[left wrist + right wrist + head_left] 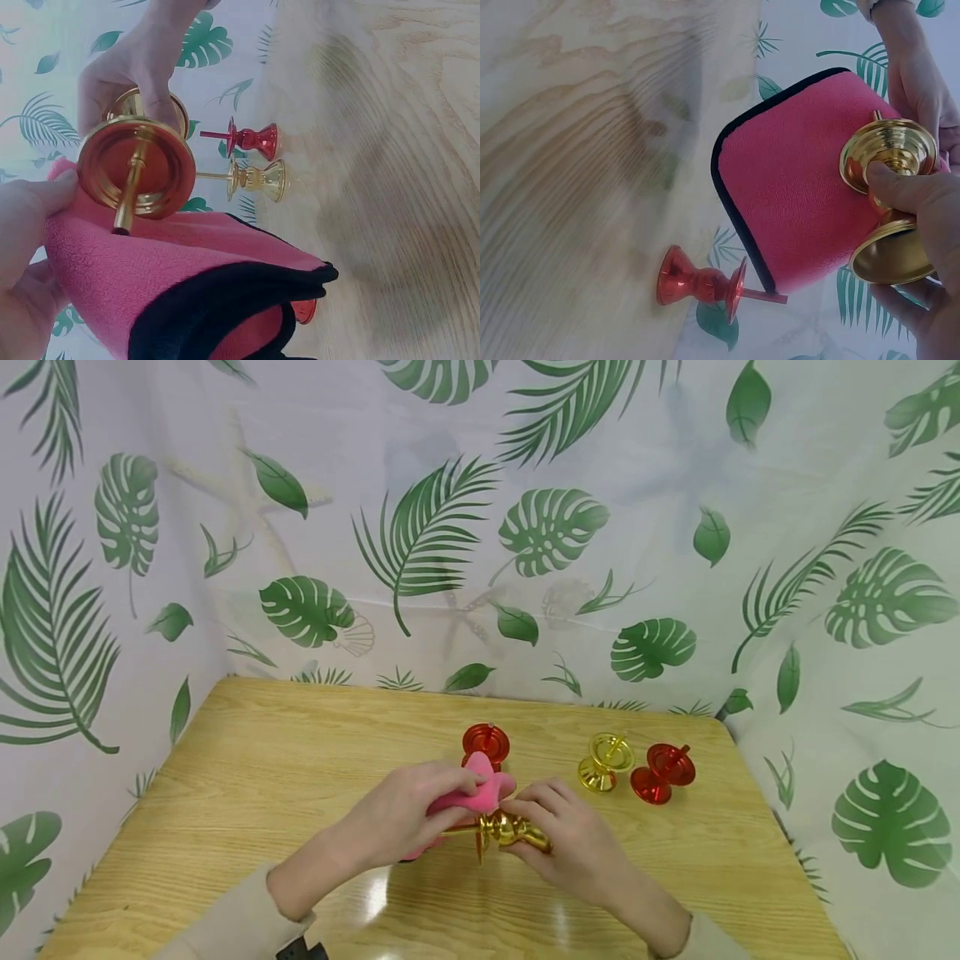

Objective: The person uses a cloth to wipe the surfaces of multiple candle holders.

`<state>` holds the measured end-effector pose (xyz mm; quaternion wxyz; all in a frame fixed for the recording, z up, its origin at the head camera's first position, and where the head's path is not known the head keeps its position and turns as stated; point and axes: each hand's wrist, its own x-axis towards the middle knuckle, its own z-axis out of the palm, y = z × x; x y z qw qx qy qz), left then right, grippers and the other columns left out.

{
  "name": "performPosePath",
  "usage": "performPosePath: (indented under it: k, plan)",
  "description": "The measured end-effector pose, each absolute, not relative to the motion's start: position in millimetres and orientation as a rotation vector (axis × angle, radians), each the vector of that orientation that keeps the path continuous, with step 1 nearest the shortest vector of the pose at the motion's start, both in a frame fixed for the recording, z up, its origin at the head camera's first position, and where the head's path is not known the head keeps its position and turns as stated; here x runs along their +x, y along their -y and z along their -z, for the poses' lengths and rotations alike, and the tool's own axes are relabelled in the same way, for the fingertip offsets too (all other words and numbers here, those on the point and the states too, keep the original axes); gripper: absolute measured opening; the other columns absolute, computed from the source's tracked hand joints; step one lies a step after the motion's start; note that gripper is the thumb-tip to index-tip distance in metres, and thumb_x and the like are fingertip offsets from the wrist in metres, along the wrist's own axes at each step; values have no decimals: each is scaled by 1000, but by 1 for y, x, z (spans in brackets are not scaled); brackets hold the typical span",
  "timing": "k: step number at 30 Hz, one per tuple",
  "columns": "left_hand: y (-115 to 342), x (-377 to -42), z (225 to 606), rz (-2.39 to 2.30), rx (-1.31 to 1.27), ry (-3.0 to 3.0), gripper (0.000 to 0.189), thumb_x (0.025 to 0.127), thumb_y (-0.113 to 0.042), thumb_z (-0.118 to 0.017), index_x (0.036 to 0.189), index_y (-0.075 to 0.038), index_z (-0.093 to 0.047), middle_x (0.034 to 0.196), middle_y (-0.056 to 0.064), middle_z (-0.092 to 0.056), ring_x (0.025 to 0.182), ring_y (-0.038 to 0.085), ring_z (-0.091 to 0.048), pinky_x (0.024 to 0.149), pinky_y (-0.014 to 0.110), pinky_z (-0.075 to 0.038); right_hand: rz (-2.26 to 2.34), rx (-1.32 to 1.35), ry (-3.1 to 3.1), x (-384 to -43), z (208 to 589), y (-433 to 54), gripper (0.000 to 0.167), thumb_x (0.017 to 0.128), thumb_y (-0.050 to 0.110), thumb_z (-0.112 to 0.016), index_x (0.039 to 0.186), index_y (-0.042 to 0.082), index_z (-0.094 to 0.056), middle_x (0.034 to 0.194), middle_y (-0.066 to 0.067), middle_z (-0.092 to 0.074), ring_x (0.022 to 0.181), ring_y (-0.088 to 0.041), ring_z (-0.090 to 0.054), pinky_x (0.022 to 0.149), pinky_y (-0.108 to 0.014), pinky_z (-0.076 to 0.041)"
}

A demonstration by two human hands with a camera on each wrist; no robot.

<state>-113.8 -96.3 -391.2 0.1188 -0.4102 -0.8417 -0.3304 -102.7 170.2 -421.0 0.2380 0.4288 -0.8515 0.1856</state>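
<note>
My right hand (573, 839) grips a shiny gold candle holder (508, 829) around its narrow waist, tilted on its side above the table. The holder's spike points left, and its round dish (169, 180) faces the left wrist camera. A pink cloth with black edging (172, 266) is pinched in my left hand (408, 802), right beside the dish. In the right wrist view the cloth (802, 176) hangs spread out behind the holder, and the right thumb lies across the holder's stem. Part of the holder's base is hidden by the right fingers.
On the wooden table (300, 752), a red candle holder (486, 742) stands just beyond the cloth. A gold one (600, 768) and another red one (663, 770) stand at the back right. Leaf-printed fabric (465, 635) walls the table at the back and sides.
</note>
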Motion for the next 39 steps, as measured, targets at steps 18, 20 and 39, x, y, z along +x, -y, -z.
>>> performPosePath:
  k: [18, 20, 39]
  plan:
    - [93, -105, 401, 789, -1419, 2285, 18, 92, -10, -81, 106, -15, -70, 108, -6, -76, 113, 15, -72, 100, 25, -61, -602, 1137, 2439, -106, 422, -171, 42, 69, 26, -97, 105, 14, -79, 94, 5, -72, 86, -9, -60, 70, -19, -54]
    - [92, -102, 403, 671, -1413, 2266, 21, 90, -14, -84, 106, -18, -72, 107, -10, -75, 116, 14, -71, 99, 24, -61, -624, 1087, 2530, -107, 421, -170, 40, 71, 28, -96, 104, 14, -79, 92, 5, -71, 84, -7, -58, 69, -18, -53]
    - [98, -106, 406, 724, -1417, 2343, 22, 93, -16, -81, 114, -13, -74, 121, 1, -76, 123, 19, -70, 107, 33, -59, -655, 1158, 2437, -110, 430, -170, 43, 70, 25, -98, 108, 13, -79, 95, 5, -70, 87, -7, -58, 72, -20, -54]
